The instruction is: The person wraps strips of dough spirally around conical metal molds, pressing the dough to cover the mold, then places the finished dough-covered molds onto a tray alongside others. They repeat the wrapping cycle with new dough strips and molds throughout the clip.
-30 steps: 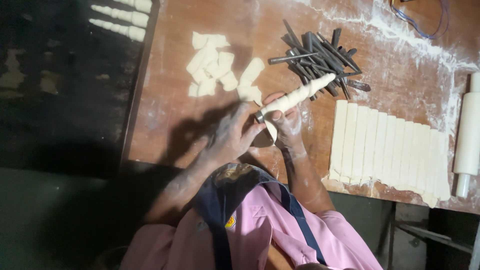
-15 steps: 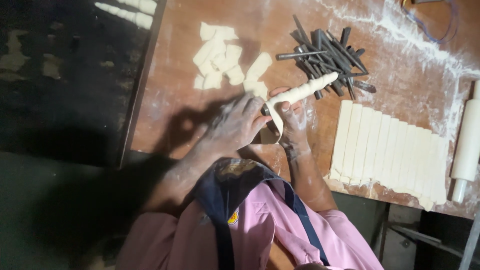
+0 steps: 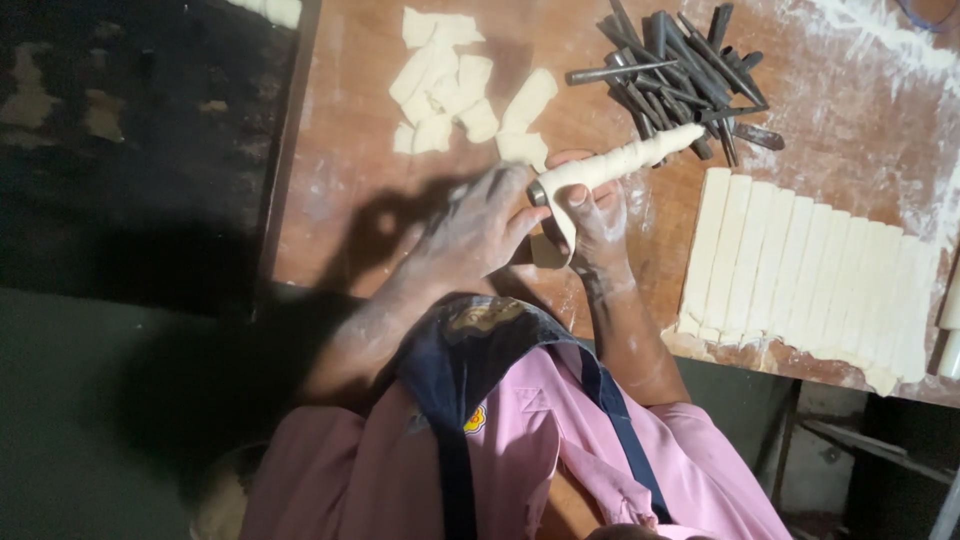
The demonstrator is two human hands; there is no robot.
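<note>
Dough wrapped in a spiral around a metal cone mould sits just above the middle of the frame, its narrow tip pointing to the upper right and its wide open end toward the hands. A loose tail of the dough strip hangs down from the wide end, between the two hands.

The right hand is closed around the wide end from below, thumb and fingers curled against the dough, dusted white with flour. The left hand presses in from the left side with fingers bent and its thumb reaching to the mould's rim; its fingers are drawn together on the wide end and the hanging strip, though exactly which it pinches cannot be made out. Both hands touch the wrapped piece, which is lifted a little above the wooden table.

A heap of bare dark metal cones lies at the upper middle, just beyond the wrapped tip. Small cut scraps of dough lie scattered at the upper left of the table. A sheet of dough cut into long parallel strips lies at the right, near the table's lower edge. The end of a white rolling pin shows at the far right edge. Flour streaks the upper right of the table.
</note>
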